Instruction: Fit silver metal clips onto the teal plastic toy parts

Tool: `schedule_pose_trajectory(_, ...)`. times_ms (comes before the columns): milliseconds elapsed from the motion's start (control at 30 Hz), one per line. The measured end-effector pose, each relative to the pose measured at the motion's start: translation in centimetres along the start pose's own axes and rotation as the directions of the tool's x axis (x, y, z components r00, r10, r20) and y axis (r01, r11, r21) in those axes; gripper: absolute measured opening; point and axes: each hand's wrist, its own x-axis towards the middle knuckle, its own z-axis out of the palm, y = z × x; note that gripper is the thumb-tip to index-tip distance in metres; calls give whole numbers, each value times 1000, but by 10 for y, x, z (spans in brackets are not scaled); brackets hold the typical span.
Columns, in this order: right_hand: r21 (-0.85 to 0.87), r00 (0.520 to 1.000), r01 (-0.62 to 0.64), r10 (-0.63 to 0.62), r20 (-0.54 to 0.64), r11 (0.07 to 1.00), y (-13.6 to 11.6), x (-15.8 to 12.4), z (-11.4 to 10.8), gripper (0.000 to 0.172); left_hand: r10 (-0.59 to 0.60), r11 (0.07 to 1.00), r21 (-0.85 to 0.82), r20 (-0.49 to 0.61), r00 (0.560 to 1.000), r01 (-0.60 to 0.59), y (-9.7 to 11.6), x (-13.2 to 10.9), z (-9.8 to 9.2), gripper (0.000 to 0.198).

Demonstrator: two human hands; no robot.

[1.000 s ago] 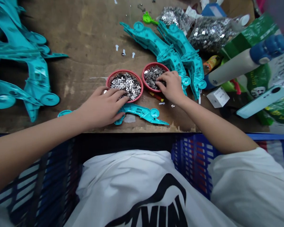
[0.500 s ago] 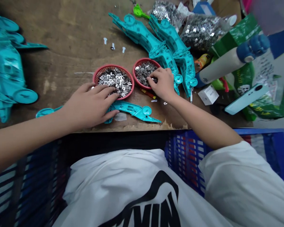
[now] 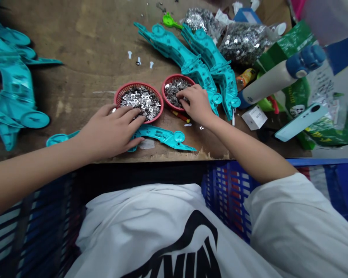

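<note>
Relative to the frame 1 s back, the bench contents sit further left in view; both hands remain at the baskets.

Left hand: fingers spread apart, not clamped on anything, fingertips over the rim of the larger red mesh basket and touching the stamped silver metal pieces heaped inside it. The lower fingers lie over the end of a teal moulded plastic part, flat on the bench at 6 o'clock from the baskets.

Right hand: fingers curled close together, tips down in the pieces in the smaller red mesh basket, just right of the larger one. Whether they pinch any piece cannot be told.

Wooden workbench, seen from its near edge. At 12 to 1 o'clock from the baskets lie two more teal moulded parts, and beyond them clear bags of silver pieces. At 9 o'clock, a heap of teal moulded parts. At 2 to 3 o'clock, a white bottle with a blue cap, a small white carton and a pale-blue smartphone.
</note>
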Motion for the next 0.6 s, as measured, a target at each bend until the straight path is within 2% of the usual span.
schedule_pose_trajectory(267,-57,1000,30,-30,0,998,1,1,1,38,-9,1000,11,3,1000,9,5,1,4,69)
schedule_pose_trajectory(433,-18,994,57,-59,-88,998,15,2,0,34,-33,998,-55,2,999,33,0,2,-1,69)
schedule_pose_trajectory(600,117,975,137,-114,-189,984,32,5,-1,24,-33,998,-58,-12,999,32,-5,0,1,69)
